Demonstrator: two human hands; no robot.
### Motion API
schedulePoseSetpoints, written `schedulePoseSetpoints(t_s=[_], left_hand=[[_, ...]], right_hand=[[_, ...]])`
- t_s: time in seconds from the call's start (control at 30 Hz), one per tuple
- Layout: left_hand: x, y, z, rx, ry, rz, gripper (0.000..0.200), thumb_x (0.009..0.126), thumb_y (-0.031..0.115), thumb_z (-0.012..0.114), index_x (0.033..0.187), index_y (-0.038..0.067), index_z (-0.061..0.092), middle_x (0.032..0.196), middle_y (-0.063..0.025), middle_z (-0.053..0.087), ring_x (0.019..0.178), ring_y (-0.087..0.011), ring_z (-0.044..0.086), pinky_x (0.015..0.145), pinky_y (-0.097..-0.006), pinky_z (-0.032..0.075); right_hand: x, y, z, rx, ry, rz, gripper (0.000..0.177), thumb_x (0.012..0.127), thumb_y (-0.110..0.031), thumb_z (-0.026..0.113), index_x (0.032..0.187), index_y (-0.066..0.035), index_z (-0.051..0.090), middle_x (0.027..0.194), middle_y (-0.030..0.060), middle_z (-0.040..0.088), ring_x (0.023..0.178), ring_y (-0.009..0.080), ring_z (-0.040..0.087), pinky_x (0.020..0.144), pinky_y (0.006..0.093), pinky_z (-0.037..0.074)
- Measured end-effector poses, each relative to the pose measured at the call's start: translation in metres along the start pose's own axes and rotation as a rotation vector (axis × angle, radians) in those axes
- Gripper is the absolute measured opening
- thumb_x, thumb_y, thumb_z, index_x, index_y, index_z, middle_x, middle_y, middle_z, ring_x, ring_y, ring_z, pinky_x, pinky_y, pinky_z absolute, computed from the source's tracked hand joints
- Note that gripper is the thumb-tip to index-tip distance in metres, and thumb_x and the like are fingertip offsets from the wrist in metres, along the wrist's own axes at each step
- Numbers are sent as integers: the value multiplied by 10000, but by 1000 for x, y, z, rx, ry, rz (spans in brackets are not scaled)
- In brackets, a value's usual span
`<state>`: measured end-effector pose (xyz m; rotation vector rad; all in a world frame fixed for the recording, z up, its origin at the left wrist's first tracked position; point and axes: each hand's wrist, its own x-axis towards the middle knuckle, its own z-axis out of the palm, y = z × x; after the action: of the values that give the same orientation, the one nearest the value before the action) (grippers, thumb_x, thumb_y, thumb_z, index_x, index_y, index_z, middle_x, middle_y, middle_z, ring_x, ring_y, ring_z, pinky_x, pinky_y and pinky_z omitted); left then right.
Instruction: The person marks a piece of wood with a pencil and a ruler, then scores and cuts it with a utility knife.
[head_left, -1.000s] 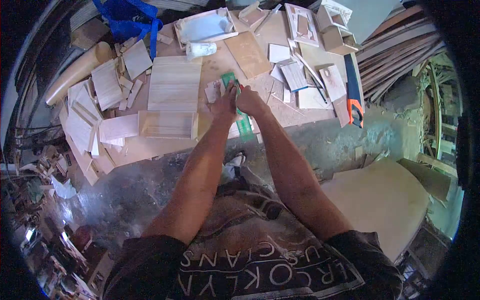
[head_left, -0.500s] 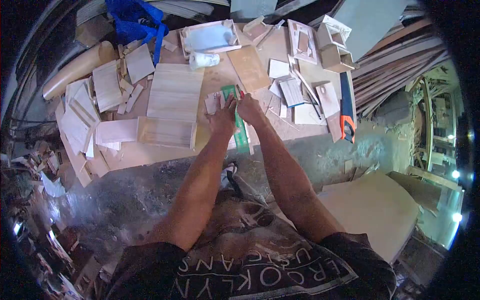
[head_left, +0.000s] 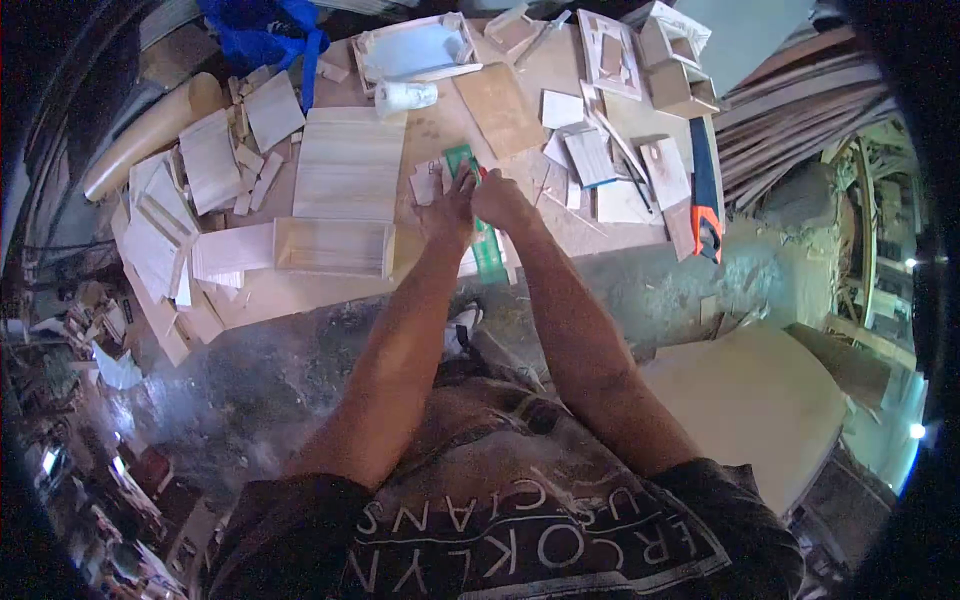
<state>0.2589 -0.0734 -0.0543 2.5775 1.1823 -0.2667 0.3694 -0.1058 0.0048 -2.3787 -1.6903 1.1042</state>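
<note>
A green ruler [head_left: 489, 257] lies across a small pale wood piece [head_left: 427, 184] near the middle of the worktable's front part. My left hand [head_left: 447, 212] presses down on the ruler and the wood with its fingers spread. Against the ruler's right side, my right hand [head_left: 503, 202] is closed around a small red tool [head_left: 483, 172]; most of the tool is hidden by the fingers. The two hands are side by side, almost touching.
An open wooden box [head_left: 333, 248] and a wide panel [head_left: 348, 165] lie to the left. Behind are a white roll [head_left: 406, 96] and a brown board [head_left: 498, 110]. An orange-handled saw [head_left: 706, 232] rests at the right edge. Wood scraps surround them.
My right hand has drawn slightly down along the ruler, nearer my left hand. The red tool shows less. The whole view has shifted a little.
</note>
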Motion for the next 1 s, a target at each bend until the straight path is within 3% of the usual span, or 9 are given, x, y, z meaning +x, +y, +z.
schedulePoseSetpoints(t_s=[0.07,0.1,0.2,0.33,0.4,0.6,0.83,0.9,1.0], left_hand=[[1,2,-15,-54,-62,-8,591,921,252,517,1472,312,314,1600,141,123,1484,-232,118,1010,-758,267],[0,4,-21,-108,-133,-16,626,903,233,555,1474,301,309,1603,128,119,1484,-255,115,998,-755,300],[-2,4,-24,-143,-121,-12,690,859,192,622,1469,291,316,1603,117,124,1483,-282,111,984,-750,325],[-5,6,-27,-139,-106,-47,764,811,181,679,1470,297,311,1599,125,136,1484,-261,116,1006,-757,288],[-5,5,-32,-65,-174,-20,736,835,213,648,1477,303,300,1599,137,134,1485,-235,112,1025,-762,246],[-3,5,-28,-58,-172,-29,782,833,274,662,1500,318,257,1605,150,81,1491,-213,66,1025,-755,246],[-8,6,-38,-8,-234,-21,798,853,348,645,1519,323,205,1612,130,21,1492,-231,31,987,-749,308],[-5,7,-40,-17,-255,-26,899,789,410,710,1521,324,196,1611,129,29,1491,-233,41,1005,-743,297],[3,2,-10,3,-159,-19,998,703,424,781,1516,318,212,1610,127,43,1490,-237,52,1015,-743,287]], right_hand=[[13,31,45,-227,97,-73,415,872,-189,501,1042,188,477,917,376,618,894,466,665,738,522,556],[-2,20,41,10,264,124,411,873,-184,501,1053,185,483,862,354,619,829,418,691,636,497,570],[-20,6,-6,284,59,290,387,892,-186,477,1089,146,492,831,340,623,748,390,701,558,468,569],[2,18,3,-118,224,-80,373,918,-210,455,1094,116,499,819,341,632,676,382,695,534,444,567],[15,10,4,338,265,339,381,939,-238,453,1071,116,501,838,348,634,653,367,693,524,435,565],[25,16,11,182,159,12,394,949,-233,451,1059,143,493,762,318,633,568,361,674,475,431,551],[19,-4,-12,355,44,294,427,908,-243,515,1051,159,496,784,323,645,557,367,672,464,435,550],[15,-3,-5,-80,109,-4,443,892,-237,523,1075,166,498,810,337,648,564,371,675,459,432,549],[12,-1,-1,211,102,187,424,900,-237,491,1046,157,543,831,331,654,592,380,683,500,446,559]])
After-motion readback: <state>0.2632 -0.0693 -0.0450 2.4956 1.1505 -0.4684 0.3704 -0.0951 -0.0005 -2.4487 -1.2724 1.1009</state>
